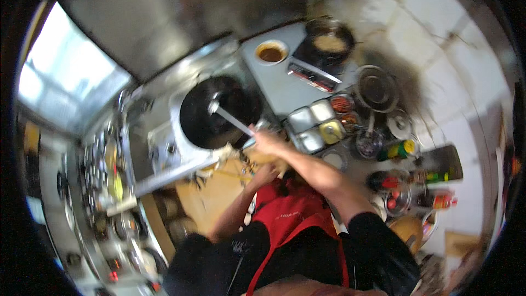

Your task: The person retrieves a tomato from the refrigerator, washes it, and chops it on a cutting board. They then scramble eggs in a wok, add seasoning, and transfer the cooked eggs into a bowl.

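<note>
A dark wok (238, 119) sits in the metal range. My right hand (265, 142) grips the handle of a metal ladle (232, 119), whose bowl end is over the wok. Low in front of the red apron (287, 209), my left hand (267, 174) is beside the front of the range; blur hides its fingers, and whether it holds anything cannot be told. Close to my right forearm stands a set of seasoning containers (310, 142) with white, yellow and red contents.
A bowl of brown sauce (271, 52) and a pan (328, 43) on an induction cooker (314, 76) stand beyond the containers. To the right are an empty-looking pot (376, 88), a green-and-yellow bottle (396, 150) and other bowls. Utensils (115, 172) crowd the left counter.
</note>
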{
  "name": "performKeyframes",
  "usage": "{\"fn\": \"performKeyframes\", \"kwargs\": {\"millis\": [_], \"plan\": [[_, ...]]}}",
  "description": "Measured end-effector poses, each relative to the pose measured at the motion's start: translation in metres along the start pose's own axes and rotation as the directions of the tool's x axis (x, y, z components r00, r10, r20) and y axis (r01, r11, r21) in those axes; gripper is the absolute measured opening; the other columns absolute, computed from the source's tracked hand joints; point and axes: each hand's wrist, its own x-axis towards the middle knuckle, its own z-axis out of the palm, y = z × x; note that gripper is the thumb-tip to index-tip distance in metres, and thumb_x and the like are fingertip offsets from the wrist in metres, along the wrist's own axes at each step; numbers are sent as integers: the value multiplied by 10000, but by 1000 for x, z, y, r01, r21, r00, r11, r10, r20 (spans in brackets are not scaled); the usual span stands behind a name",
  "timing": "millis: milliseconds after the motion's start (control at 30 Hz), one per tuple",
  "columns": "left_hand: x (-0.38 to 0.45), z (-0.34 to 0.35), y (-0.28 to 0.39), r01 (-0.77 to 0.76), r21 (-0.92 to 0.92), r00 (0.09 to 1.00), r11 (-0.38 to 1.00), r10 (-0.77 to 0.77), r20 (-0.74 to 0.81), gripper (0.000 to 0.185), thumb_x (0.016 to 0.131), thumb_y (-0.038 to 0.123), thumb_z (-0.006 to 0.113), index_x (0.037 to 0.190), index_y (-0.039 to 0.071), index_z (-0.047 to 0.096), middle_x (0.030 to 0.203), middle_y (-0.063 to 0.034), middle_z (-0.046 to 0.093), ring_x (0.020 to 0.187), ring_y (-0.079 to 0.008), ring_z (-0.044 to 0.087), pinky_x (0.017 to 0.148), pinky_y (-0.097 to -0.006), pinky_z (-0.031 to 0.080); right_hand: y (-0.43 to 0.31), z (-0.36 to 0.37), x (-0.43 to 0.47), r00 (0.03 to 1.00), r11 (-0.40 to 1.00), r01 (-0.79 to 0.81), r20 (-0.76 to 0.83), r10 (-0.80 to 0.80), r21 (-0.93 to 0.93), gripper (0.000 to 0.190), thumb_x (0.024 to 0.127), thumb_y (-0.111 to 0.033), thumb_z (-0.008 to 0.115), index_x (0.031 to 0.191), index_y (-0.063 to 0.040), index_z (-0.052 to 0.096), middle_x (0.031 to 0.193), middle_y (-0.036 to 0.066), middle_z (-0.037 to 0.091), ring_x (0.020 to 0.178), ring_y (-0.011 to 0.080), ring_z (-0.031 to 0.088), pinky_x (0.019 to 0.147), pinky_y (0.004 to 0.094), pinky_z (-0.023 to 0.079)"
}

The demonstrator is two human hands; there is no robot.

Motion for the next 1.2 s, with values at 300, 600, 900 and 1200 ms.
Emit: {"fn": "performKeyframes", "kwargs": {"millis": [300,600,900,1200], "plan": [[155,0,183,-474,93,881,876,470,61,276,973,120,602,1232,47,665,1111,-141,715,1001,-242,694,893,-373,559,55,-87,-212,904,573,111,-322,282,812,651,1014,-134,621,1577,-9,319,890,8,596,598,68,544,513,237,474],[363,113,329,338,-924,937,177,33,349,119,956,141,651,1018,46,614,933,-145,647,838,-303,668,700,-452,615,72,-70,-399,326,610,21,-583,745,792,574,975,-70,598,1517,-3,421,1141,101,633,913,165,596,819,307,484],[398,75,344,206,-925,977,320,-120,176,177,1011,124,550,1051,-46,520,828,-192,668,644,-274,686,472,-355,570,112,-54,-423,207,499,155,-522,827,852,569,972,-43,566,1517,-26,406,916,57,594,639,119,552,548,291,476],[211,-98,268,-36,-852,958,523,-226,-178,201,923,197,641,926,-3,630,809,-127,684,619,-220,669,526,-316,554,200,-90,-374,443,359,222,-422,791,907,505,943,-68,594,1434,-7,494,594,27,546,408,139,501,379,315,435]]}}
